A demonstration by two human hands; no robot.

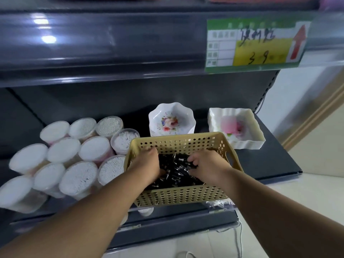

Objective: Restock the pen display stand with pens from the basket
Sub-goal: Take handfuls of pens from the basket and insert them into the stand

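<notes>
Nearest you, your two forearms reach forward from the lower corners and meet over the basket (178, 197), a tan perforated one that sits on the dark shelf (270, 161) with its front wall just at the shelf's lip. A scrap of clear wrap (221, 203) shows under the basket's front right corner.

The pens (178, 170), black with silver tips, lie loose in a heap inside the basket. Your left hand (147, 165) is sunk into the left side of that heap, back of the hand up and fingers buried (whether they have hold of any pens cannot be told). Your right hand (208, 165) sits on the right side of the heap, knuckles raised, its fingers curled round some pens.

Left of the basket, clear tubs of cotton swabs (78, 179) crowd together, the closest ones touching the basket's left wall, so that side is tight. Right of the basket the shelf runs bare to its end.

Just behind the basket stands a stack of scalloped flowered dishes (171, 121), and behind its right corner a square white dish (238, 125). Above the basket, the upper shelf's front rail (111, 43) overhangs, carrying a green and yellow price tag (255, 43).
</notes>
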